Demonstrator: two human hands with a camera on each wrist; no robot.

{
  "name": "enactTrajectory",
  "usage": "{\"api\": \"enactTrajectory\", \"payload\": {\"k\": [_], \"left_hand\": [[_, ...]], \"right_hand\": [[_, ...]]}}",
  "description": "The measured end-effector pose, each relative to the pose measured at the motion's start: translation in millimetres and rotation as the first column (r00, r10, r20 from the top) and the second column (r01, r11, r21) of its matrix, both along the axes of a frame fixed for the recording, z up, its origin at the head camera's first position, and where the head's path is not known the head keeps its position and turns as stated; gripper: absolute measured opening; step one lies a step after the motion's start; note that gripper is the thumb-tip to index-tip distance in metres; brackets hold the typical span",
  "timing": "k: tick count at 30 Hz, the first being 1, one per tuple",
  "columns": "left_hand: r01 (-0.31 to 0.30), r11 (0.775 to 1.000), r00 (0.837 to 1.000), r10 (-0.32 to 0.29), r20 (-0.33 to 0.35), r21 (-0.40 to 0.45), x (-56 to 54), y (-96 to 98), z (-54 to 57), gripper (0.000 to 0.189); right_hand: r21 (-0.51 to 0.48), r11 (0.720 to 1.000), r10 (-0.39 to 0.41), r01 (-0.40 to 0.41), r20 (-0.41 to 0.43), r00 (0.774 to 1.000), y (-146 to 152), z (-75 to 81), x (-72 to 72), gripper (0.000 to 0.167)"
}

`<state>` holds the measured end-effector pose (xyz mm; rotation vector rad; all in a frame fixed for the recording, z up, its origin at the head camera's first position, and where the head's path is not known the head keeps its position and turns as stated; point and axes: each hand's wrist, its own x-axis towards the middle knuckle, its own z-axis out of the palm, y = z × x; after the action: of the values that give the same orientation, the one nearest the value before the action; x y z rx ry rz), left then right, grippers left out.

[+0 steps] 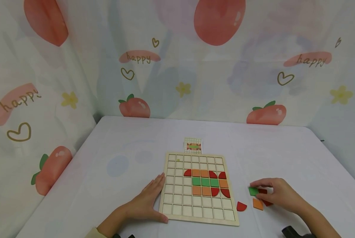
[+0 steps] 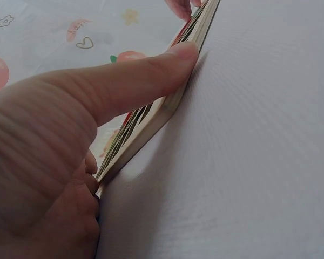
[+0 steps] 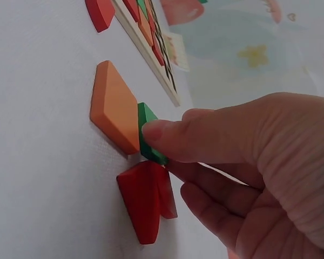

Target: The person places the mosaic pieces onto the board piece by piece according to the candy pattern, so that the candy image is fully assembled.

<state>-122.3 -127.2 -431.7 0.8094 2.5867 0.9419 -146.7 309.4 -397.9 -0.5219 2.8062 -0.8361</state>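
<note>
A wooden grid board (image 1: pixel 196 212) lies on the table, partly filled with red quarter-round, orange square and green square blocks. My left hand (image 1: pixel 144 202) rests against its left side, fingers stretched along the edge and thumb at the near-left corner; in the left wrist view the thumb (image 2: pixel 146 78) lies across the board's edge. To the right of the board, my right hand (image 1: pixel 281 193) pinches a green square block (image 3: pixel 147 116) between thumb and fingers. Beside it lie an orange square block (image 3: pixel 113 108) and red blocks (image 3: pixel 140 199), partly covered by the hand in the head view.
One red quarter-round block (image 1: pixel 241 206) lies by the board's lower right edge. A small pattern card (image 1: pixel 193 145) touches or nearly touches the board's far edge. White cloth (image 1: pixel 129 138) covers the table, with printed curtains behind and at the left. Dark objects (image 1: pixel 296 232) show at the near edge.
</note>
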Motion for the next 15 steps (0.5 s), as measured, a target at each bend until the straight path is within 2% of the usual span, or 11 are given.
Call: {"api": "enactTrajectory", "payload": {"k": [15], "left_hand": [[-0.002, 1.0, 1.0, 0.002, -0.006, -0.009, -0.9, 0.0, -0.9, 0.125]], "right_hand": [[-0.025, 0.999, -0.034, 0.034, -0.02, 0.999, -2.2, -3.2, -0.1, 0.033]]}}
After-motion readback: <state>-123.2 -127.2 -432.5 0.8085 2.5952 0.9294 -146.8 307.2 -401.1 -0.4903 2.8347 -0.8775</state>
